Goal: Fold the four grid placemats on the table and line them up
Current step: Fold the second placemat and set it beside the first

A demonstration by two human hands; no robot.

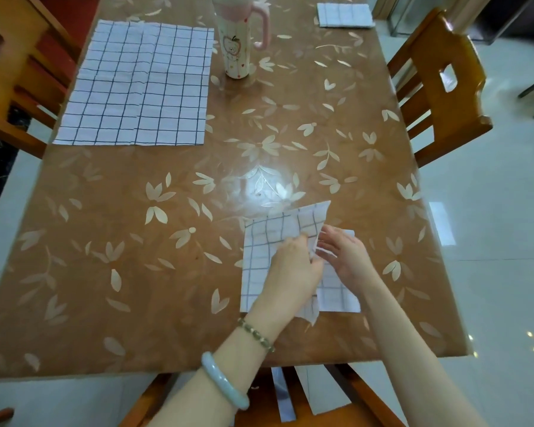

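Note:
A white placemat with a dark grid (267, 241) lies partly folded near the table's front right. My left hand (293, 266) pinches its lifted upper layer, whose corner sticks up and away from me. My right hand (344, 257) grips the same raised fold from the right, fingers curled on the cloth. A second grid placemat (136, 87) lies spread flat at the far left. A third placemat (344, 14) sits folded small at the far right corner.
A tall pink-handled cup (238, 35) stands at the far middle of the brown leaf-patterned table (136, 241). Wooden chairs stand at the left (16, 72), the right (438, 84) and just below me (321, 405). The floor is pale tile.

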